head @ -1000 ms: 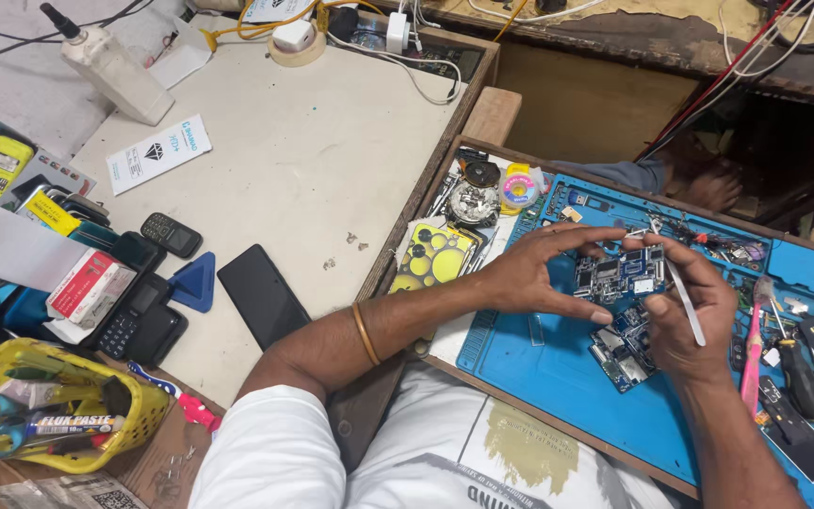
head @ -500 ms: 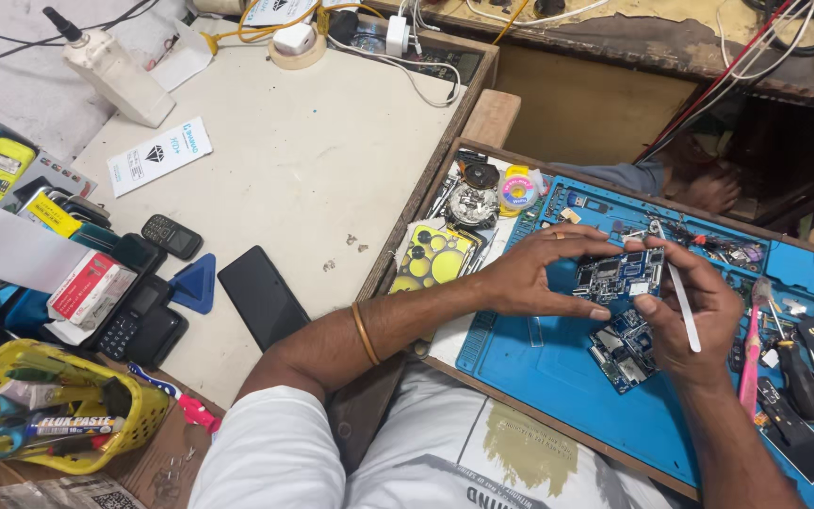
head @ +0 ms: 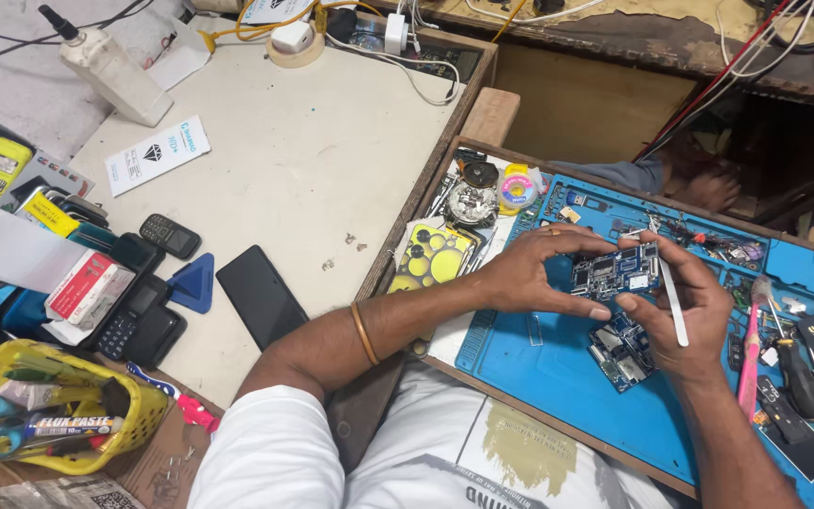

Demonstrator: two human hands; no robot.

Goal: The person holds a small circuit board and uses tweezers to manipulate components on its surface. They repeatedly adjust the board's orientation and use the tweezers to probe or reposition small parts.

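Note:
Both my hands hold a small blue circuit board [head: 614,271] above a blue work mat [head: 558,377]. My left hand [head: 528,275] grips the board's left edge between thumb and fingers; a gold bangle sits on that forearm. My right hand [head: 690,306] pinches the board's right side and also carries white tweezers [head: 675,303] along its fingers. A second blue circuit board [head: 622,345] lies on the mat just below the held one.
A black phone [head: 260,295], a blue triangular pick [head: 194,283] and keypad phones [head: 143,320] lie on the white table to the left. A yellow basket [head: 49,415] holds scissors. A pink brush [head: 752,349], screwdrivers and small parts fill the mat's right side. Another person's hand [head: 708,188] rests beyond the mat.
The board has been lifted slightly and turned between my hands. My right hand shifted lower along its right edge with the tweezers still in it.

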